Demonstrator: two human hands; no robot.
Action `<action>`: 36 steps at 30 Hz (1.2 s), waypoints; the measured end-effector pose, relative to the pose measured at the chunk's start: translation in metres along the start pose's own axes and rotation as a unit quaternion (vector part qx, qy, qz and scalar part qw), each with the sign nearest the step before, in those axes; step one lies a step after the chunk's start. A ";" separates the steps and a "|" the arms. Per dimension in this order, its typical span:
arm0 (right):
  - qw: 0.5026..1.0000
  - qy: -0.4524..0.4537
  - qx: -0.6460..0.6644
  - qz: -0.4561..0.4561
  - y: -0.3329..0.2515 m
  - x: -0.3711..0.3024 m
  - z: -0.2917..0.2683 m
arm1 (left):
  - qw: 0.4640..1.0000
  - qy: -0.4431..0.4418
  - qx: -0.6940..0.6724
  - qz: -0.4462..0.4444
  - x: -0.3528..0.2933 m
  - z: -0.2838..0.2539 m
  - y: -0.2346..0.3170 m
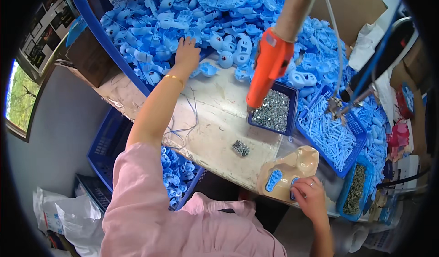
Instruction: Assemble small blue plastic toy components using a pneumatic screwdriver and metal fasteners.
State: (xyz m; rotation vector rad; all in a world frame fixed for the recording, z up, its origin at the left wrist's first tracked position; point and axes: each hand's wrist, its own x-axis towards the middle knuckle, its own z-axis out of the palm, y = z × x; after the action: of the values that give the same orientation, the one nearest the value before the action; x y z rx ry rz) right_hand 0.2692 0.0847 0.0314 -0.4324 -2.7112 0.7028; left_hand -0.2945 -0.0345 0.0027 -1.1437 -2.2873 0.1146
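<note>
My left hand [186, 52] reaches far out into a big heap of light blue plastic toy parts [215, 19], its fingers spread on the pieces at the heap's edge; whether it grips one is hidden. My right hand [309, 194] rests at the near edge of the table, fingers pressing a blue plastic part [294, 189] into a tan moulded fixture [288, 170]. A second blue part [273, 180] sits in the fixture's left pocket. An orange powered screwdriver [268, 67] hangs on a cable above a tray of screws.
A dark blue tray of silver screws [273, 110], a blue basket of thin pale blue pieces [327, 131] and a small bin of dark screws [355, 195] stand at the right. Loose screws [240, 147] lie on the worn tabletop [215, 120]. A blue crate of parts [176, 174] sits below.
</note>
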 end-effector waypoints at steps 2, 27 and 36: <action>0.999 -0.035 -0.005 -0.024 -0.002 0.004 0.002 | 0.990 -0.096 0.098 -0.002 0.011 0.015 -0.014; 0.997 -0.033 0.064 -0.040 -0.030 0.026 0.027 | 0.383 -0.011 -0.881 -0.279 -0.177 -0.126 0.080; 0.889 -0.017 0.457 0.034 -0.056 0.000 0.057 | 0.057 -0.222 -0.958 -0.174 -0.256 -0.136 0.149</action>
State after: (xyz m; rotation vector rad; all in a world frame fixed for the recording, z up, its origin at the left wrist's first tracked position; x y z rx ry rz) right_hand 0.2368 0.0143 0.0122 -0.2598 -2.0500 1.8575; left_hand 0.0022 -0.1577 -0.0480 0.3277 0.5336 1.8074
